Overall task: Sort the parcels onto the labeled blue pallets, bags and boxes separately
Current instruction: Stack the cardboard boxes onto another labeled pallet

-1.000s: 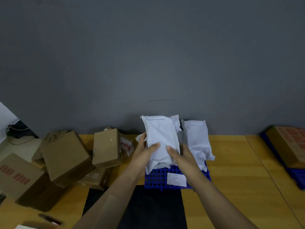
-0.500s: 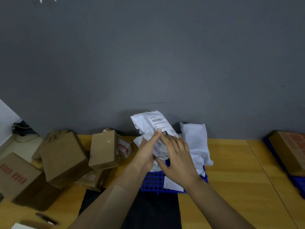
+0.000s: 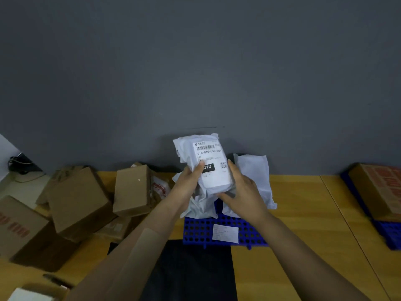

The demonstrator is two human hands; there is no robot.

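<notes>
We work at the wooden table [image 3: 299,205], pushed against the grey wall [image 3: 195,61], so there's no room behind the parcels; free space is the bare top to the right of centre and the near edge. Left side is crowded: a pile of cardboard boxes [image 3: 78,203] leaning on each other, likely unsorted stock, so reaching in there means lifting up, not sliding. Far right, a second blue pallet [image 3: 386,233] carries a large box [image 3: 377,190], probably the box destination; it runs out of view, so we can't tell how much room it has. Centre, the blue pallet [image 3: 201,233] takes the bags: a white bag [image 3: 253,177] lies on its back right, grey wrapping just left of it, and the paper label [image 3: 225,233] sits on the front grid, uncovered, which keeps it readable. Front rows of the pallet are open, best landing zone. We hold the bag with the shipping label [image 3: 208,164] above the pallet, tilted up with the label towards us, presumably to check it. Left hand [image 3: 186,183] wraps its left edge, thumb on the label face; right hand [image 3: 243,190] cups the right side and bottom, fingers closed round it. Firm two-hand hold, bag clear of the pile below. Next move as we judge it: lower it flat onto the pallet, clear of the paper label.
</notes>
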